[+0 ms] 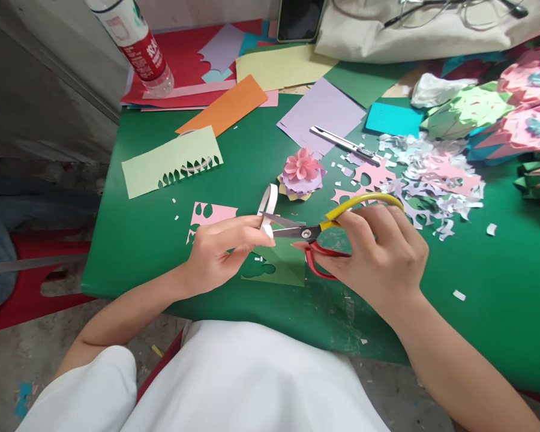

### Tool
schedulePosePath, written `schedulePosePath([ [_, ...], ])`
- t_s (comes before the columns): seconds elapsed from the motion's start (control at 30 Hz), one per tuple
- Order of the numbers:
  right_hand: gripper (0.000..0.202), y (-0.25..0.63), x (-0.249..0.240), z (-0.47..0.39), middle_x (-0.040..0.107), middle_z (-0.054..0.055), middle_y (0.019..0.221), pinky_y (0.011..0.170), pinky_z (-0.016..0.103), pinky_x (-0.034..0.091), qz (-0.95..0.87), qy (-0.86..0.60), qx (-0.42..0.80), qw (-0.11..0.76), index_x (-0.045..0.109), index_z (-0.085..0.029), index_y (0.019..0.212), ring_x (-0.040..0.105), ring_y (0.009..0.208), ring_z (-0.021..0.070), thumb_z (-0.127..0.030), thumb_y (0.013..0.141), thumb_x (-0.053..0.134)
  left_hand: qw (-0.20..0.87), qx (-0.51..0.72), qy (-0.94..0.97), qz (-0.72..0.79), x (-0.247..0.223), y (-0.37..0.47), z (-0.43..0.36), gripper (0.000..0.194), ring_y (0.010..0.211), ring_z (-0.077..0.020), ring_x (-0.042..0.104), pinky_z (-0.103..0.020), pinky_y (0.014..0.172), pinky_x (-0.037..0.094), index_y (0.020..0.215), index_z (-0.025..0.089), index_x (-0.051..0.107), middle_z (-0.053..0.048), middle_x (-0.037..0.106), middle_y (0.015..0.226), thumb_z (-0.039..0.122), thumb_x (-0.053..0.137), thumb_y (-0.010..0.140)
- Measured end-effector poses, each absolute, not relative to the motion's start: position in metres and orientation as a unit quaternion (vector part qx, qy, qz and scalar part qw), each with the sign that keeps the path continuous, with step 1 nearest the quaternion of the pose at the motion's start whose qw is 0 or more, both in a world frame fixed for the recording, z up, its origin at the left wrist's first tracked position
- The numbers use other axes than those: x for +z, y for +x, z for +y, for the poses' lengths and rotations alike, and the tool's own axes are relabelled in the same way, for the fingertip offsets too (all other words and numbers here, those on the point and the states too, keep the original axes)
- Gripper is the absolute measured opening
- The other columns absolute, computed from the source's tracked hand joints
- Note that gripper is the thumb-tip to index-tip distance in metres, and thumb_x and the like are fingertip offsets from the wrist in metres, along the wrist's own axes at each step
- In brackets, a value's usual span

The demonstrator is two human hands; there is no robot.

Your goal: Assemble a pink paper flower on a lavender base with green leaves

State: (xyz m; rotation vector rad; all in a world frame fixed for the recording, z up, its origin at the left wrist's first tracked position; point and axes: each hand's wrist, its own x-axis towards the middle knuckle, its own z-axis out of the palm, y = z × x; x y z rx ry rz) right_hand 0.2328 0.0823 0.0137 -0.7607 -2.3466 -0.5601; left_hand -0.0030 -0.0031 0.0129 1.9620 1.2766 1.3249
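My left hand (220, 246) pinches a roll of white tape (272, 198), thin and ring-shaped, with the strip's end near the fingertips. In my right hand (382, 258) is a pair of scissors (312, 232) with one yellow and one red handle. Their blades are parted and lie around the tape strip beside my left fingers. Beneath the hands lies a green paper sheet (288, 264) with a cut-out shape, and a pink paper scrap (211, 216) with holes is partly covered by my left hand. A layered paper flower (301, 171) stands just beyond the scissors.
Paper scraps (441, 180) heap up at the right, near a utility knife (344, 144) and finished paper flowers (531, 126). A notched pale green sheet (171, 159) lies left. A bottle (139, 54), a phone (300, 18) and a cloth bag with glasses (414, 33) line the back.
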Motion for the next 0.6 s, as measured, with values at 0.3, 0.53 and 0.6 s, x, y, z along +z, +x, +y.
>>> schedulePosePath([
  [0.3,0.017,0.2332,0.0124,0.0806,0.060,0.003,0.066,0.051,0.027,0.040,-0.879,-0.306,-0.214,0.298,0.053,-0.021,0.081,0.047,0.059,0.0155,-0.031,0.083,0.066,0.214,0.443,0.746,0.448,0.0110,-0.0028,0.0005,0.024,0.093,-0.0145,0.077,-0.025,0.084,0.062,0.106,0.023,0.067,-0.002,0.080,0.095,0.006,0.056,0.094],
  [0.53,0.010,0.2337,0.0113,0.0799,0.061,0.001,0.063,0.049,0.024,0.036,-0.872,-0.314,-0.230,0.297,0.054,-0.022,0.074,0.046,0.057,0.0128,-0.018,0.079,0.062,0.187,0.450,0.736,0.470,0.0092,-0.0018,-0.0013,0.022,0.093,-0.0158,0.078,-0.024,0.078,0.064,0.085,0.020,0.066,-0.003,0.081,0.090,0.001,0.057,0.090],
  [0.6,0.014,0.2330,0.0113,0.0798,0.061,-0.001,0.061,0.047,0.024,0.032,-0.869,-0.314,-0.239,0.300,0.053,-0.022,0.070,0.046,0.054,0.0118,-0.019,0.080,0.063,0.182,0.453,0.733,0.473,0.0096,-0.0013,-0.0013,0.022,0.092,-0.0155,0.078,-0.023,0.077,0.064,0.081,0.020,0.066,-0.003,0.082,0.090,0.002,0.057,0.090],
])
